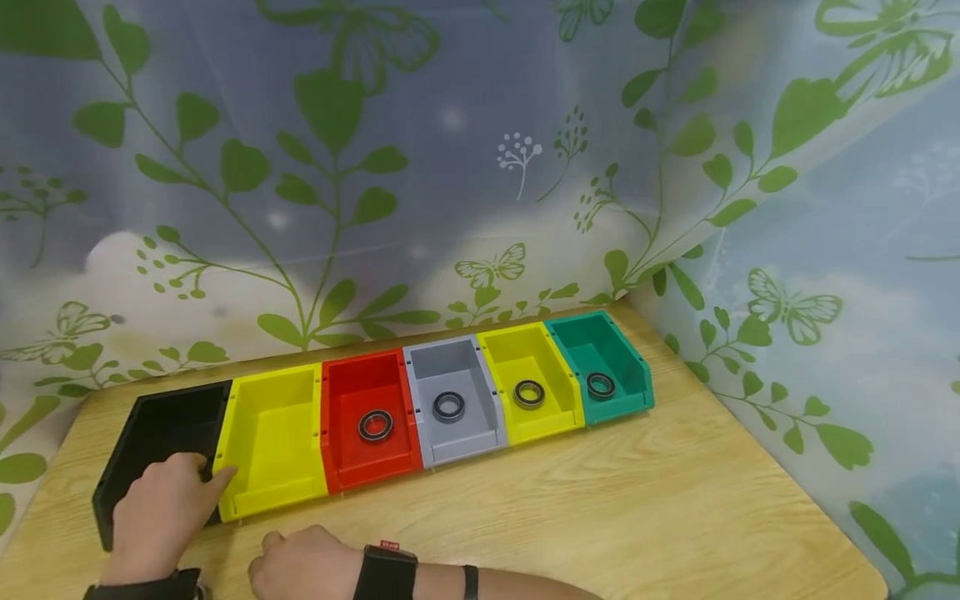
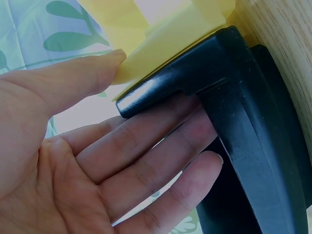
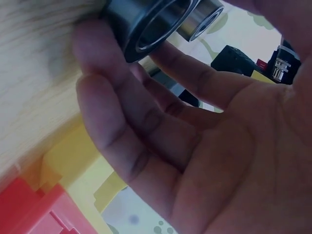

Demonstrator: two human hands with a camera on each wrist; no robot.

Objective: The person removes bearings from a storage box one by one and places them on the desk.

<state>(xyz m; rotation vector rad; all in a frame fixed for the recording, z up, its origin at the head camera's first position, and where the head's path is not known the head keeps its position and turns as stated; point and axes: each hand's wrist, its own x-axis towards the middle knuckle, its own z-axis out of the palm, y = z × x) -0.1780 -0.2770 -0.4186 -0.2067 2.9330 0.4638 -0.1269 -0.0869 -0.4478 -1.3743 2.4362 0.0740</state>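
My left hand grips the touching walls of the black bin and the left yellow bin. Its thumb lies against the yellow side, and in the left wrist view the fingers reach inside the black bin. Low in the head view, my right hand is just in front of the yellow bin. The right wrist view shows its curled fingers holding a dark ball bearing close to the tabletop. A second bearing appears just beyond it. The head view hides both.
Along the back of the wooden table, the row continues with red, grey, yellow and green bins, each holding one bearing. A printed leaf-and-butterfly curtain hangs behind and to the right.
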